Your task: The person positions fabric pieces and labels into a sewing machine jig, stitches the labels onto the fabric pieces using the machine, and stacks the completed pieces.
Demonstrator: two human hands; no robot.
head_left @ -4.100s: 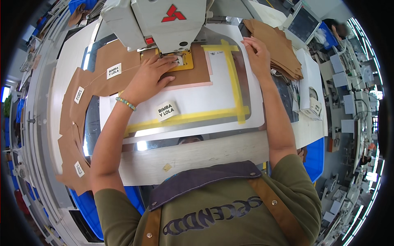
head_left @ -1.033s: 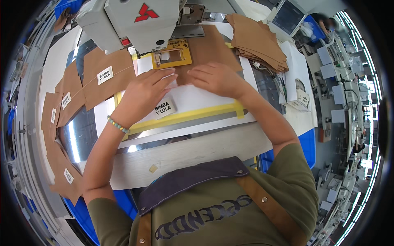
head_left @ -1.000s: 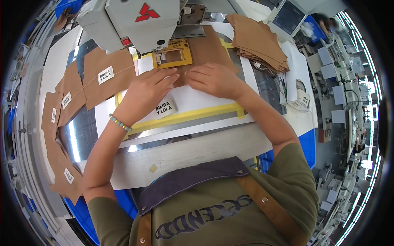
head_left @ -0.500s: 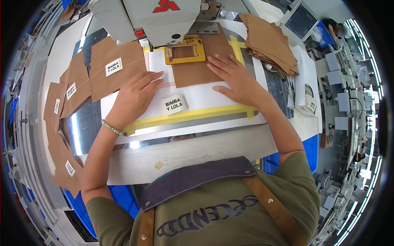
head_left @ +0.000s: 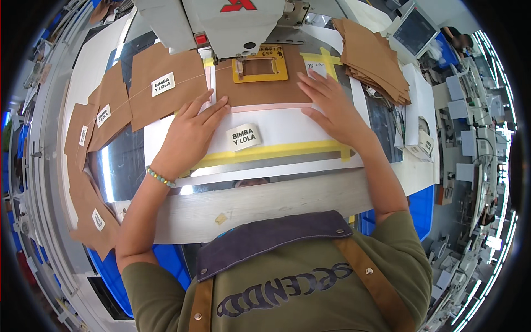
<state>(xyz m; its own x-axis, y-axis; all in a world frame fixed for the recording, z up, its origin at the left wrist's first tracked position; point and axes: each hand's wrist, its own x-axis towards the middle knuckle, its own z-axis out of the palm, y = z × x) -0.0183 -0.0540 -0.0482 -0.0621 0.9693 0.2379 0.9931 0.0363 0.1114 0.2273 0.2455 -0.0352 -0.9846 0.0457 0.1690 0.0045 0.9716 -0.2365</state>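
Observation:
A brown fabric panel (head_left: 257, 95) lies flat beneath the sewing machine head (head_left: 221, 25), with a yellow rectangular frame (head_left: 283, 72) resting over it. At the panel's lower left corner, my left hand (head_left: 191, 124) lies with fingers stretched out, the fingertips touching its edge. My right hand (head_left: 334, 110) has its fingers spread at the panel's right edge, palm down. Neither hand grips anything. Between the hands and nearer to me sits a small white printed label (head_left: 243, 136), perhaps a stack, on the white sheet (head_left: 276, 123).
Brown panels (head_left: 146, 99) bearing white labels hang in a thread-linked chain along the left side. Plain brown panels (head_left: 370, 61) are piled at the back right. A white box (head_left: 420, 145) of labels stands right. Yellow tape (head_left: 271, 150) borders the sheet; a screen (head_left: 414, 30) stands behind.
The brown panel has been straightened and shifted left, its near edge now along a pink strip. My right hand has slid from on top of it to its right edge. The view has shifted slightly.

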